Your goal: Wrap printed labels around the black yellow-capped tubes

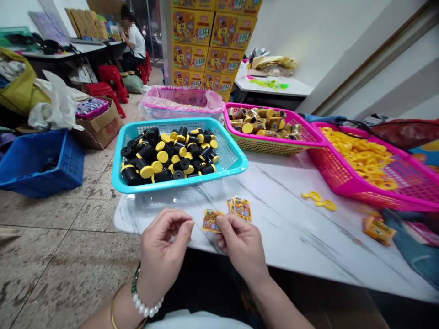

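My right hand (242,244) pinches a small, colourful printed card (210,220) between thumb and fingers, just above the front part of the marble-patterned table (284,228). Right behind it lies a small pile of similar printed cards (240,208). To the left, my left hand (166,249) is curled, its thumb close to the index fingertip, and nothing shows between them. A turquoise basket (236,163) stands beyond my hands, holding many black canisters with yellow lids (163,156).
Behind are a pink basket of wrapped canisters (260,123) and a plastic-lined pink basket (181,98). At right, a pink basket holds yellow plastic rings (363,157); loose yellow pieces (318,201) lie before it. A blue crate (68,160) sits on the floor. A person (135,43) sits far back.
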Available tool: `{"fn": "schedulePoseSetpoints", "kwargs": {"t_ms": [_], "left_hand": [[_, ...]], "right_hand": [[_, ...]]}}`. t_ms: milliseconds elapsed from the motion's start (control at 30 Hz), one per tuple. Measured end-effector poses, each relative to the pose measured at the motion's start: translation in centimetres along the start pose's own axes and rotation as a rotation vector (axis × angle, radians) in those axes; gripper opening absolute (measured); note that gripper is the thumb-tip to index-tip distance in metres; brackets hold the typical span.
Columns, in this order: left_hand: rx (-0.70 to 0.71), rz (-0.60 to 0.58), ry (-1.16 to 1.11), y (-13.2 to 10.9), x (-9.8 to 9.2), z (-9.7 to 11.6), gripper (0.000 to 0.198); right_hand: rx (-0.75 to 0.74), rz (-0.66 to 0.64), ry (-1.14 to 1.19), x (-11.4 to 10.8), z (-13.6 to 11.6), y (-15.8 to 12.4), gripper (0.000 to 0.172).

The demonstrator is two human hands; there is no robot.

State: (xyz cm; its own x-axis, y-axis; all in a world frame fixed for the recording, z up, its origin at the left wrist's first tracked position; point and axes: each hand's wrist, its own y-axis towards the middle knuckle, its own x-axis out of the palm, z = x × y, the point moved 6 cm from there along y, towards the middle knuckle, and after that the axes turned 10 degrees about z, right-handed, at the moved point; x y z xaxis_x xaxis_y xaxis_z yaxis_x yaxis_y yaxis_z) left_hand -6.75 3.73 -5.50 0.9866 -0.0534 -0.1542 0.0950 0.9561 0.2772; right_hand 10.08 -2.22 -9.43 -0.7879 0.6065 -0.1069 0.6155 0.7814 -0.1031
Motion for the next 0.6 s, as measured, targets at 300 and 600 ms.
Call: {"fn": "schedulePoseSetpoints", "kwargs": {"t_ms": [300,600], "left_hand": [[-0.121,0.011,-0.052,-0.3,0.4,-0.3,0.015],[-0.338,-0.083,-0.091,-0.2,1.1,-1.9,0.018]], "right_hand": [[-0.273,0.030,-0.104,0.5,-0.9,-1.2,0.044],[-0.692,0.003,-0.244,1.6,-2.7,-2.5,0.025]]}}
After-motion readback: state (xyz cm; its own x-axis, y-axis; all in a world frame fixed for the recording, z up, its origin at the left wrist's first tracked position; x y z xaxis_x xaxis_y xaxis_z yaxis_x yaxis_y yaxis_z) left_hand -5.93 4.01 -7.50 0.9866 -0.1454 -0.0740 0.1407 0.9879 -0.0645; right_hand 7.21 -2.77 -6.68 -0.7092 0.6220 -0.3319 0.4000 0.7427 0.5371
